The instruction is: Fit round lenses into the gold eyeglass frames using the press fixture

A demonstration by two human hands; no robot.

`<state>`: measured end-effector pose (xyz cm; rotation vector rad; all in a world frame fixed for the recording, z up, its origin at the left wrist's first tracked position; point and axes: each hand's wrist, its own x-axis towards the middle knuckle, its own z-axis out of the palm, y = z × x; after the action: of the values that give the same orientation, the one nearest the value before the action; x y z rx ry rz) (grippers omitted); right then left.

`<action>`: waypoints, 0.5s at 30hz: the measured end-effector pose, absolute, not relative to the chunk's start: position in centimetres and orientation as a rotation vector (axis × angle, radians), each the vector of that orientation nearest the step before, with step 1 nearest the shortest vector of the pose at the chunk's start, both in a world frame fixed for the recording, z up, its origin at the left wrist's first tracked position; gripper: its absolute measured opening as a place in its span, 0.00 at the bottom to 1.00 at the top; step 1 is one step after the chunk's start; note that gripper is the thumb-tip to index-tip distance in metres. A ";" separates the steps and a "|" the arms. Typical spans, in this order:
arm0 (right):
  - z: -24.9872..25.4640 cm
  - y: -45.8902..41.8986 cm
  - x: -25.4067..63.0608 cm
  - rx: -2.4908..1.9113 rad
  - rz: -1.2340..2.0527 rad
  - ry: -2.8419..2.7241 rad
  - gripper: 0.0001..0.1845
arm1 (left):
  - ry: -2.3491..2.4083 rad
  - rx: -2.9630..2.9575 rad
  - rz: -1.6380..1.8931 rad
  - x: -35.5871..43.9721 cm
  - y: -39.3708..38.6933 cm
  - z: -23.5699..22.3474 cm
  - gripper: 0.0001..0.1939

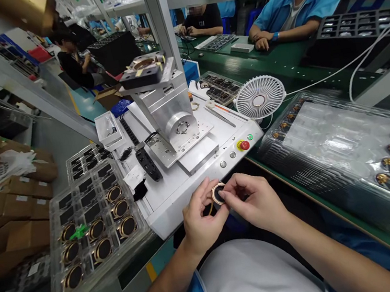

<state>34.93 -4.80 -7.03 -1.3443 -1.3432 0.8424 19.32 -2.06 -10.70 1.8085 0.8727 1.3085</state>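
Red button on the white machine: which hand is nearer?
Right. The right hand is below the red button in view; the left hand is also below it, but farther off to the left.

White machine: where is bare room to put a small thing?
Its front strip looks bare, between the black cable chain and silver buttons. Crowded: around the metal fixture, tweezers to its right, white box to its left. The left hand and right hand hold a round part near the strip.
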 end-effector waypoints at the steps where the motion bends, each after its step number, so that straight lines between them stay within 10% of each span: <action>1: -7.0 -4.8 34.9 -1.352 0.836 -1.341 0.11 | 0.874 1.809 1.307 19.3 -2.1 -10.7 0.34; 15: -9.2 -5.8 35.9 -0.981 1.648 -0.460 0.24 | 0.773 1.819 1.306 19.5 -2.1 -12.6 0.35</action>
<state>35.89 -5.77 -9.24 -0.9813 -0.4600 1.6477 19.48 -2.10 -12.61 1.8192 0.7731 1.3062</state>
